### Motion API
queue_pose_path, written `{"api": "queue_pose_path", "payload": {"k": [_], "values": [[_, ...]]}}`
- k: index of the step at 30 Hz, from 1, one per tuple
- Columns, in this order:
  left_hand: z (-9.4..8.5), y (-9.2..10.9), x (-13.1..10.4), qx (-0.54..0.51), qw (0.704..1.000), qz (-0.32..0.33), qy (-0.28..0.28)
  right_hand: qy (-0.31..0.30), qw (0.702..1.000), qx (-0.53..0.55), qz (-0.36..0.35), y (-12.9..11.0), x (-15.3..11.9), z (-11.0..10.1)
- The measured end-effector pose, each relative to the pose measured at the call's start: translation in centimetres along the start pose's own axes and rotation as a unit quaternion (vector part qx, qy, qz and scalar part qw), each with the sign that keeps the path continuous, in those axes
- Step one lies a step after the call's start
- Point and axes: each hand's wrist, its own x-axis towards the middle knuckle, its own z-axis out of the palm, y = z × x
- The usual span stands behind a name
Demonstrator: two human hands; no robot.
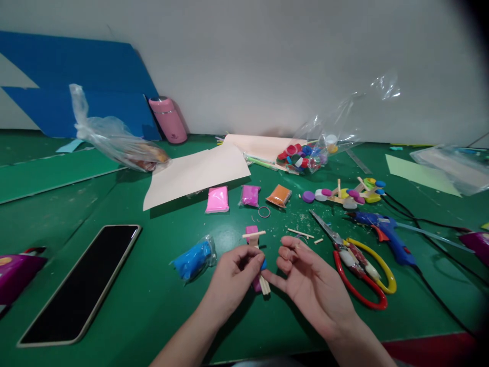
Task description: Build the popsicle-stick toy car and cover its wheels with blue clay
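My left hand [239,272] is closed, with a small ball of blue clay [264,264] at its thumb and fingertips. Beside it my right hand [311,283] has one finger stretched toward the ball, its other fingers loosely curled, and nothing visible in it. Under my fingers lies a small wooden-stick piece [265,286] with magenta parts and a stick across its far end; my left hand covers its middle. A blue clay packet [194,259] rests left of my hands. Farther off are pink [217,199], magenta [250,195] and orange [278,195] packets.
Scissors [359,270] and a blue glue gun [385,229] with its cord lie right. Behind them stands a stick-and-cap model [347,195]. A phone [82,285] lies left. Paper [198,176], a bag of bottle caps [305,155] and a pink flask [168,120] are farther back.
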Motion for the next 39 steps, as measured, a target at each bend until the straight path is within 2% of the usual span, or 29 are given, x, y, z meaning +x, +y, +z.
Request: {"api": "queue_pose_path", "payload": {"k": [17,20,23,26,29,31,33,35,39], "values": [[0.0,-0.2,0.0,0.005,1.0,0.001,-0.002,0.01,1.0,-0.007,0.006,-0.1,0.1,0.0],[0.1,-0.1,0.0,0.001,1.0,-0.004,-0.005,0.006,0.999,-0.048,0.002,-0.3,-0.2,0.2],[0.0,0.1,0.0,-0.006,1.0,-0.008,-0.003,0.015,0.99,-0.141,-0.006,-0.6,-0.3,0.3],[-0.1,0.3,-0.1,-0.002,1.0,-0.006,0.02,0.053,0.957,-0.279,-0.062,-0.6,-0.1,-0.1],[-0.4,0.2,-0.6,0.005,0.999,0.002,0.05,0.062,0.88,-0.449,-0.139,-0.3,0.0,-0.9],[-0.7,-0.1,-1.2,0.019,0.998,0.013,0.063,0.036,0.823,-0.537,-0.181,0.1,-0.1,-1.4],[-0.8,-0.4,-1.7,0.044,0.996,0.032,0.073,0.001,0.778,-0.593,-0.205,0.6,-0.3,-1.7],[-0.8,-0.8,-2.2,0.069,0.992,0.055,0.086,-0.023,0.754,-0.622,-0.212,1.0,-0.4,-1.9],[-0.2,-1.3,-2.6,0.08,0.988,0.087,0.097,-0.026,0.743,-0.633,-0.219,1.4,-0.2,-1.7]]}}
